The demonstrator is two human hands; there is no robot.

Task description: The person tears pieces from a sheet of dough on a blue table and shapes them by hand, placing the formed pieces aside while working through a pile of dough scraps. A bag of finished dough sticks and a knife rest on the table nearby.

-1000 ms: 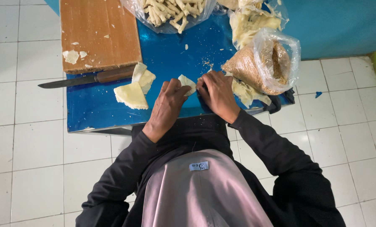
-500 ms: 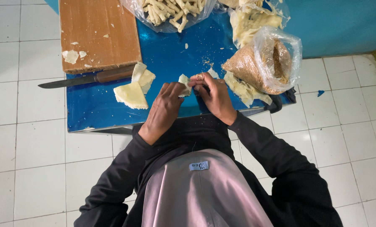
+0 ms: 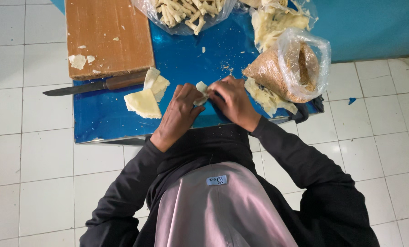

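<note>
Head view: both hands meet over the near middle of the blue counter [image 3: 104,119]. The left hand [image 3: 179,112] and the right hand [image 3: 234,103] together pinch a small pale pastry sheet [image 3: 201,88], fingers narrow and closed on it from either side. To the left lie a stack of pastry sheets [image 3: 145,101] and a knife [image 3: 94,86], beside a wooden cutting board [image 3: 108,32]. To the right stands a plastic bag of brown crumbs [image 3: 287,68]; farther off, a bag of rolled sticks [image 3: 186,11].
</note>
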